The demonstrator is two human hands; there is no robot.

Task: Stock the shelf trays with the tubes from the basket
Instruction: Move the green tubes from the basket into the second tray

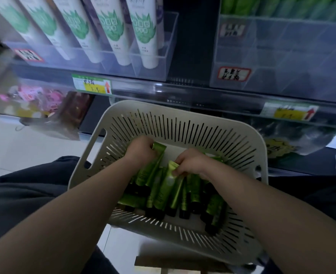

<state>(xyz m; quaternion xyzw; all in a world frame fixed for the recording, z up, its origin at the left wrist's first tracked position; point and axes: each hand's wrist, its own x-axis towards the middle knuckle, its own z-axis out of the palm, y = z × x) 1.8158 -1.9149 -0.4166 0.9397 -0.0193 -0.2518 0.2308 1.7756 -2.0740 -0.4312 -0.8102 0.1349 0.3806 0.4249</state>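
Hands, both of them, down in the basket (183, 115). My left hand (141, 150) is curled into a fist round the upper part of a green tube (160, 148). Its flat crimped end pokes out past my knuckles toward the basket's far wall. How many tubes are inside that fist I cannot tell, because my fingers cover them.

My right hand (191, 163) is bent at the knuckles, and finger and thumb pinch the crimped end of a second green tube (170, 175). That one leans up out of the heap, with its black cap down among the others. The two hands are near each other but apart, with a strip of pale basket floor showing between them.

The rest of the tubes (183, 196) lie beneath my wrists in a loose row, green bodies with black caps, caps pointing toward me. The slotted basket sits between my dark-trousered knees, just below the shelf edge.

Up on the shelf, the clear tray on the left (103, 62) holds white tubes (111, 32) with green leaf prints, standing cap down side by side. The clear tray on the right (281, 56) shows something green at its top, too blurred to make out. A green and yellow price label (92, 85) hangs on the shelf rail under the left tray.
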